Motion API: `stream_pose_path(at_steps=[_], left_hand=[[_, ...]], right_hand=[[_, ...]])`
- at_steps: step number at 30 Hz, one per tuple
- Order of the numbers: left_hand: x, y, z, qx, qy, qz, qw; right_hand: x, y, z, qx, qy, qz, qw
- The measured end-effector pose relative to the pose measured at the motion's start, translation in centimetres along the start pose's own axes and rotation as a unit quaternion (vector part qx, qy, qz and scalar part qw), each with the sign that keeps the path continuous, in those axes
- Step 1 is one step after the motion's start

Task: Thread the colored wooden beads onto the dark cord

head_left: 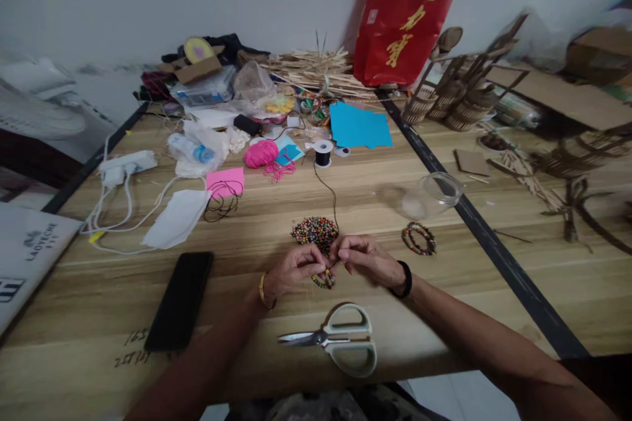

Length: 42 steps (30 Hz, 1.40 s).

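Note:
My left hand (296, 268) and my right hand (366, 259) meet over the table, thumbs and fingertips pinched. Between them runs a thin dark cord (336, 200), which leads up to a black spool (322, 156). My right fingers pinch this cord. A short string of coloured beads (323, 283) hangs below my left fingertips, which close on its cord end. Just beyond the hands lies a heap of small multicoloured beads (315, 231). A finished-looking beaded bracelet (419, 238) rests to the right. Scissors (328, 339) with pale handles lie nearer me, blades pointing left.
A black phone (180, 300) lies at left, near white paper (176, 218) and a power strip (129, 166). Pink yarn (261, 154), blue paper (360, 126) and a clear jar (434, 194) stand farther back. Bamboo models (464, 102) occupy the right; a red bag (405, 20) leans on the wall.

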State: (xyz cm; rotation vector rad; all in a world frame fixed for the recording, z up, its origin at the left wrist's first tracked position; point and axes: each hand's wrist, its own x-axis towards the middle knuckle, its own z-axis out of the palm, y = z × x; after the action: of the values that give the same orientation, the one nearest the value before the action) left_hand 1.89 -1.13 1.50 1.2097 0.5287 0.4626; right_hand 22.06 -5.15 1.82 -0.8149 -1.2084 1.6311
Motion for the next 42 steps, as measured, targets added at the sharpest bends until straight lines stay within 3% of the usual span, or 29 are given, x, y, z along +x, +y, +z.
stream_pose_path(at_steps=[5, 14, 29, 37, 42], left_hand=[[0.1, -0.1, 0.0, 0.01, 0.023, -0.002, 1.0], [0.1, -0.8, 0.2, 0.007, 0.017, 0.011, 1.0], [0.0, -0.5, 0.5, 0.004, -0.029, -0.042, 0.999], [0.1, -1.1, 0.6, -0.019, -0.005, -0.036, 0.999], [0.1, -0.5, 0.8, 0.024, 0.016, -0.035, 0.999]], right_hand=[[0.0, 0.3, 0.6, 0.144, -0.009, 0.039, 0.989], [0.2, 0.8, 1.0, 0.245, -0.011, 0.043, 0.969], [0.4, 0.9, 1.4, 0.17, -0.04, 0.044, 0.984], [0.3, 0.9, 1.4, 0.175, -0.031, 0.038, 0.983], [0.4, 0.8, 1.5, 0.172, -0.025, 0.044, 0.984]])
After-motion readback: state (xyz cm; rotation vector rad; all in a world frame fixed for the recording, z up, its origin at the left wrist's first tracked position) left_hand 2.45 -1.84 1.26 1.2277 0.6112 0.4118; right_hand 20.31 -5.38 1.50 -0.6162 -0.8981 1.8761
